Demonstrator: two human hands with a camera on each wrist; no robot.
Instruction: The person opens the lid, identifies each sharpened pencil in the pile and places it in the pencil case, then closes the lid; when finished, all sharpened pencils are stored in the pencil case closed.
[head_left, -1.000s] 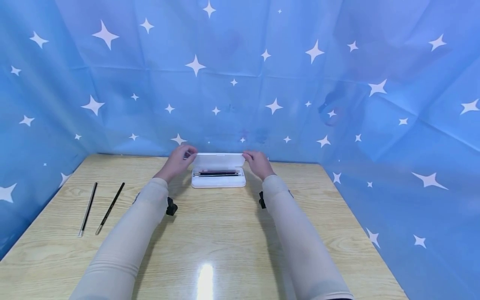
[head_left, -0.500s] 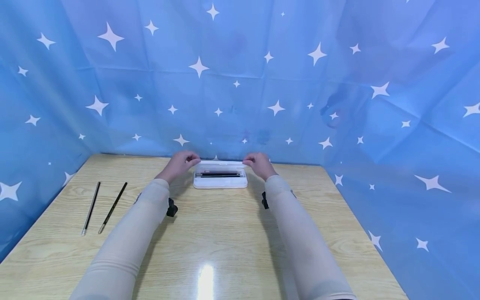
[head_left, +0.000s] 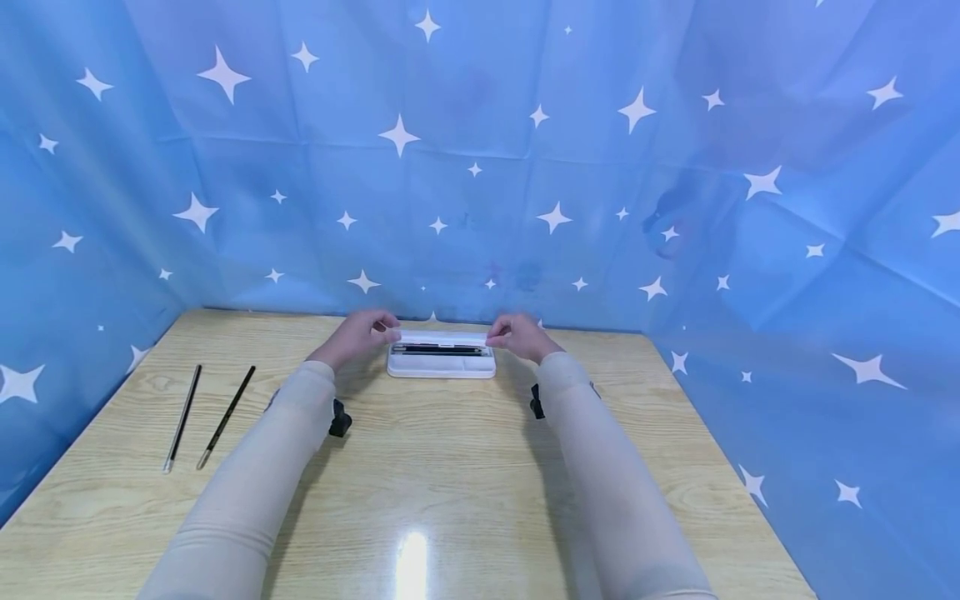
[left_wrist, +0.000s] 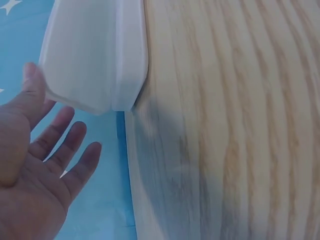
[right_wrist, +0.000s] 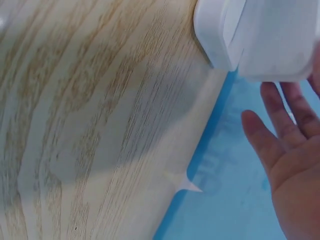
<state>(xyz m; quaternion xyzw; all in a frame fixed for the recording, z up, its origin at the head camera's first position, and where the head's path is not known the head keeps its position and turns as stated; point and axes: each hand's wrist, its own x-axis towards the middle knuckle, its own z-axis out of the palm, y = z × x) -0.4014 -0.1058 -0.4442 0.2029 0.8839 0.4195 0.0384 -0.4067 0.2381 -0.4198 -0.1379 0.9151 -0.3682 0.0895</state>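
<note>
A white pencil case (head_left: 441,367) stands at the far edge of the table, its hinged lid (head_left: 442,337) tilted partway over the base. Several dark pencils (head_left: 438,350) lie inside along the back. My left hand (head_left: 363,335) pinches the lid's left corner; in the left wrist view the thumb (left_wrist: 33,85) presses on its edge and the other fingers spread behind. At the opposite corner, my right hand (head_left: 522,336) pinches the lid, with fingers (right_wrist: 280,112) reaching behind it in the right wrist view. There the thumb is mostly out of frame.
Two dark pencils (head_left: 182,418) (head_left: 226,417) lie apart on the left of the wooden table (head_left: 450,467). A blue star-patterned curtain (head_left: 480,192) hangs right behind the table's far edge and along both sides.
The lid has swung forward and down from nearly upright, both hands moving down with it. The pencils inside are now partly covered. The two loose pencils have stayed in place.
</note>
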